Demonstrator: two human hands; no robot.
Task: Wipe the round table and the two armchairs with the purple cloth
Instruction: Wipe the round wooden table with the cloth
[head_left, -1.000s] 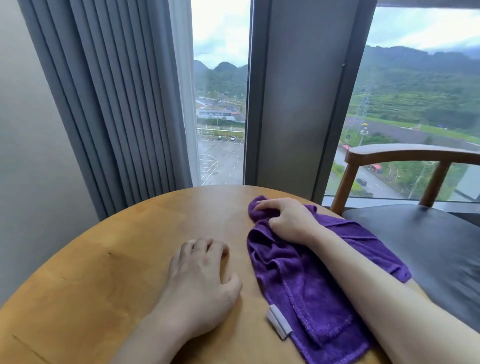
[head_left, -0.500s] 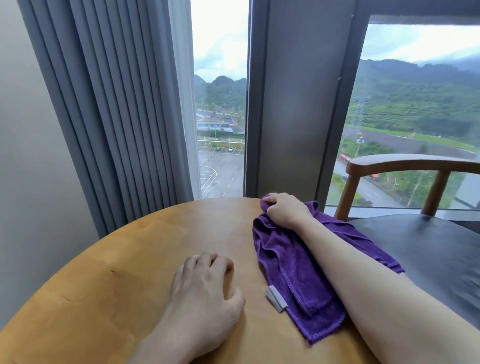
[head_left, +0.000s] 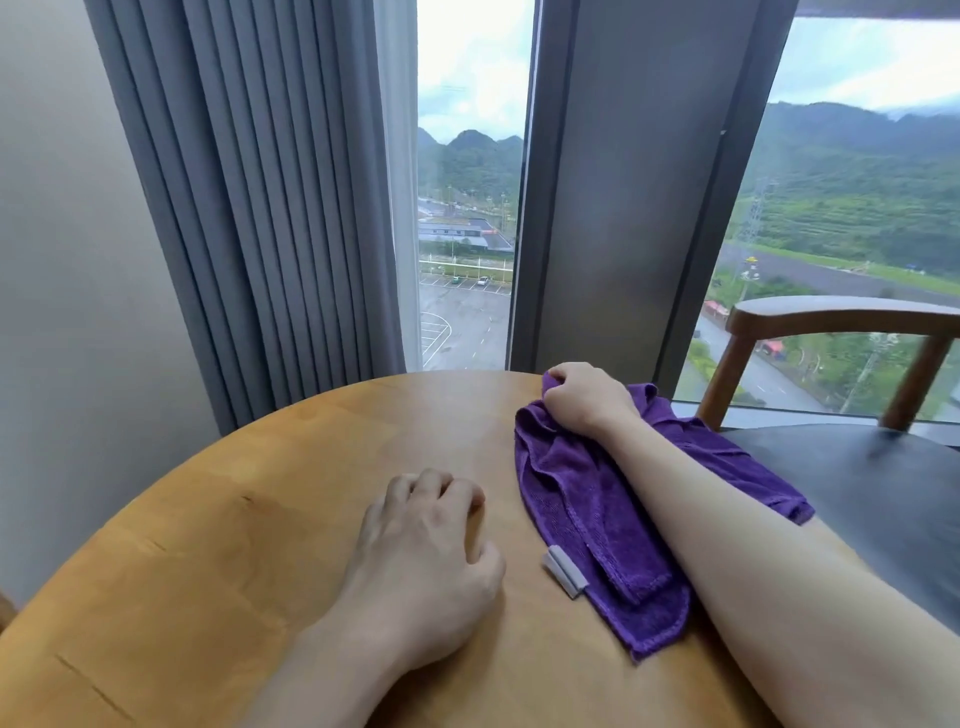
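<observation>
The round wooden table (head_left: 249, 519) fills the lower part of the view. A purple cloth (head_left: 582, 499) with a white tag lies stretched over its right half, partly under my forearm. My right hand (head_left: 584, 397) grips the cloth's far end near the table's back edge, fingers curled into the fabric. Resting on the tabletop left of the cloth is my left hand (head_left: 421, 561), palm down, fingers bent and holding nothing. One armchair (head_left: 852, 317) with a wooden back rail and dark seat stands at the right. The second armchair is out of view.
Grey curtains (head_left: 249, 208) hang behind the table at the left. A tall window with a dark frame post (head_left: 618, 208) runs along the back. A plain wall (head_left: 67, 260) closes the left side.
My right hand has pushed the cloth away from me toward the table's far edge. The left hand stayed in place on the tabletop.
</observation>
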